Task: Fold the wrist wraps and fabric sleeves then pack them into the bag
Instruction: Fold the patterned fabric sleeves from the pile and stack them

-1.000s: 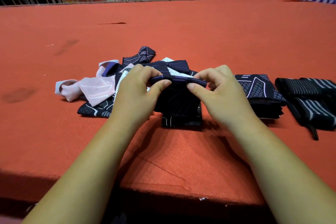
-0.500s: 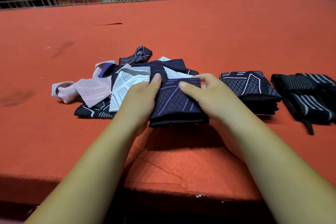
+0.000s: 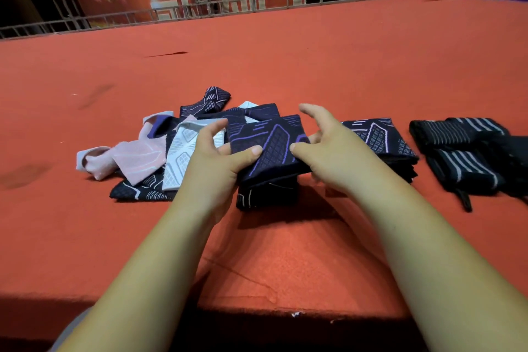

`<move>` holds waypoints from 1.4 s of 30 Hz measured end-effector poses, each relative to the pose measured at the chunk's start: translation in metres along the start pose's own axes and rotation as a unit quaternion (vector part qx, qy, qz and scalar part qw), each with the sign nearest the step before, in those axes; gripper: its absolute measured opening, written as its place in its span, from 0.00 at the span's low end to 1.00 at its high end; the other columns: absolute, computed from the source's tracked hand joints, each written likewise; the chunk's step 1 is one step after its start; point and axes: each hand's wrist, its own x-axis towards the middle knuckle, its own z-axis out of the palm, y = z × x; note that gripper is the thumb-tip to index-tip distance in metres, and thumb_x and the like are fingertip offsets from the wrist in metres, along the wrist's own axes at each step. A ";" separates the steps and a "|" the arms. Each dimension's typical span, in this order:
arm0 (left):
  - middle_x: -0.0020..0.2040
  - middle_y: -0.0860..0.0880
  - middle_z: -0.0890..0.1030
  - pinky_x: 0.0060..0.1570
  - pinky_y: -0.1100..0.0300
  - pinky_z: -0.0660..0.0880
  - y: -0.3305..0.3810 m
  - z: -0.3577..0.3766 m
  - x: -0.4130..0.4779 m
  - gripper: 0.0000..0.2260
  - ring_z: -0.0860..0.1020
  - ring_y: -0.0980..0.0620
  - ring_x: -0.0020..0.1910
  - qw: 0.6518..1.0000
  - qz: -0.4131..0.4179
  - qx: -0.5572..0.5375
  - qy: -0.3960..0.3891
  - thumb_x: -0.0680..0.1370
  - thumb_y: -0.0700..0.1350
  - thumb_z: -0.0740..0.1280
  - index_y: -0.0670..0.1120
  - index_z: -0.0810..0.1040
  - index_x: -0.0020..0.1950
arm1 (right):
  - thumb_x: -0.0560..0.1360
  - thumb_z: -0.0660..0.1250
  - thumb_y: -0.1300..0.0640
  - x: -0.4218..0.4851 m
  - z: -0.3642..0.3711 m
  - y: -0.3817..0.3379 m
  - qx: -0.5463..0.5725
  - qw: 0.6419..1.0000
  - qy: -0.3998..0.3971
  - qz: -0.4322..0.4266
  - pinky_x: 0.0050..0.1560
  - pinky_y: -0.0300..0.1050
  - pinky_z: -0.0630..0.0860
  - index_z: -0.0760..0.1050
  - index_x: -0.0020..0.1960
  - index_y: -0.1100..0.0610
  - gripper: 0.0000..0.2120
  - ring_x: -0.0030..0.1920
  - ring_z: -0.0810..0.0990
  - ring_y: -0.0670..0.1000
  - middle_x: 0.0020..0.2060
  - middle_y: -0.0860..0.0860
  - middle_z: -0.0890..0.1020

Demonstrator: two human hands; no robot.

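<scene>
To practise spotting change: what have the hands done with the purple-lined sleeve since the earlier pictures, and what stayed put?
The purple-lined sleeve, pressed flat a moment ago, is now lifted and tilted: the left hand grips its left edge; the right hand has raised its fingers, thumb touching. The loose pile, folded stack and wrist wraps stayed put.
</scene>
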 end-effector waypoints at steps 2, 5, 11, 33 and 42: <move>0.54 0.46 0.89 0.51 0.47 0.84 -0.002 0.007 0.001 0.27 0.88 0.43 0.54 0.999 0.022 0.033 0.001 0.78 0.32 0.74 0.52 0.67 0.70 | 0.77 0.66 0.59 0.001 -0.007 0.002 0.001 0.999 0.025 -0.024 0.37 0.37 0.68 0.76 0.66 0.37 0.23 0.28 0.75 0.37 0.40 0.39 0.80; 0.53 0.44 0.87 0.51 0.40 0.85 0.000 0.024 0.004 0.20 0.88 0.40 0.51 0.993 0.062 0.103 0.008 0.76 0.40 0.77 0.56 0.72 0.59 | 0.77 0.64 0.64 0.004 -0.018 0.005 0.000 0.995 0.077 -0.058 0.37 0.29 0.65 0.83 0.59 0.44 0.19 0.35 0.76 0.36 0.46 0.40 0.83; 0.51 0.52 0.86 0.43 0.52 0.82 0.014 0.072 0.018 0.13 0.86 0.51 0.45 0.983 0.091 0.157 -0.038 0.72 0.51 0.79 0.60 0.82 0.55 | 0.78 0.62 0.68 0.011 -0.049 0.016 -0.025 0.975 0.204 -0.088 0.59 0.30 0.67 0.83 0.68 0.51 0.24 0.62 0.78 0.46 0.60 0.48 0.81; 0.65 0.51 0.80 0.68 0.50 0.78 -0.058 0.135 0.039 0.24 0.82 0.55 0.61 0.940 0.096 0.317 -0.084 0.77 0.62 0.74 0.59 0.80 0.72 | 0.79 0.62 0.59 0.022 -0.078 0.079 -0.129 0.961 0.192 0.153 0.69 0.51 0.72 0.82 0.68 0.45 0.22 0.71 0.73 0.61 0.71 0.55 0.73; 0.63 0.56 0.79 0.62 0.53 0.77 -0.030 0.110 0.027 0.17 0.82 0.54 0.58 0.915 0.117 0.373 -0.097 0.84 0.58 0.68 0.56 0.79 0.72 | 0.79 0.65 0.54 0.013 -0.072 0.061 -0.184 0.944 0.263 0.073 0.72 0.56 0.65 0.81 0.64 0.44 0.16 0.68 0.69 0.62 0.63 0.52 0.74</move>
